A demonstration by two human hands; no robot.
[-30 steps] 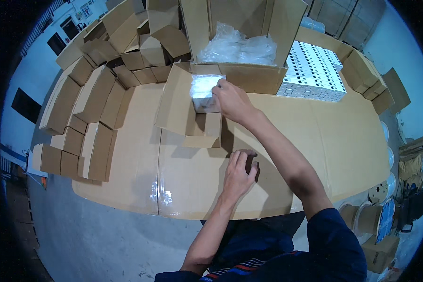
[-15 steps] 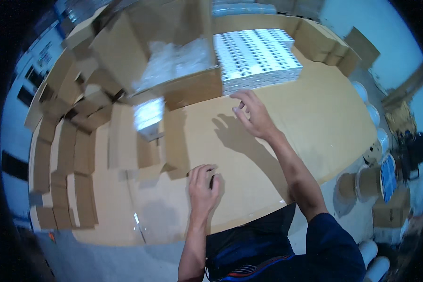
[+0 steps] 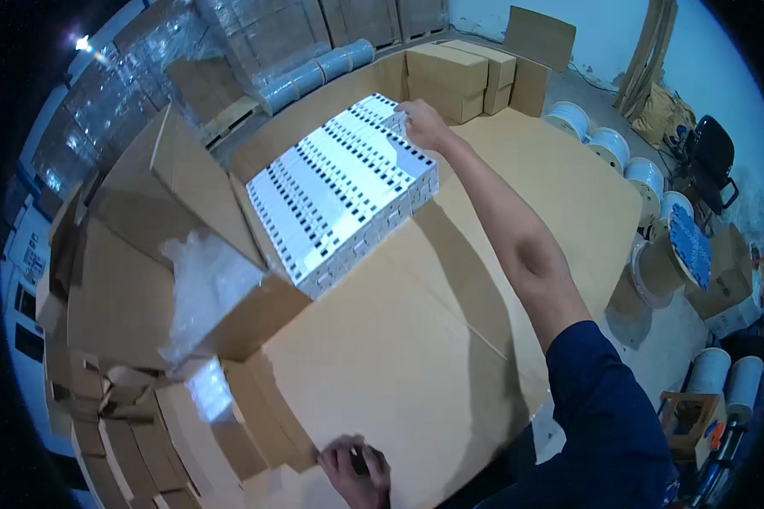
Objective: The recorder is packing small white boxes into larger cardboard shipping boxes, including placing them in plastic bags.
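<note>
My right hand (image 3: pixel 422 123) reaches far across the cardboard-covered table (image 3: pixel 450 314) and rests its fingers on the far corner of a block of small white boxes (image 3: pixel 339 187) with black marks, packed in rows. My left hand (image 3: pixel 356 467) lies at the near table edge, fingers curled over a small dark thing that I cannot make out. Just left of it stands a small open brown carton (image 3: pixel 216 403) with a white packet inside.
A large open carton (image 3: pixel 157 246) with clear plastic wrap stands left of the white boxes. Several small folded cartons (image 3: pixel 102 424) are stacked at the lower left. Brown boxes (image 3: pixel 458 72) sit at the table's far end. White spools (image 3: pixel 628 161) lie on the floor at right.
My head has turned right and my right hand has stretched from the tabletop out to the far corner of the white boxes. The left hand has stayed at the near edge.
</note>
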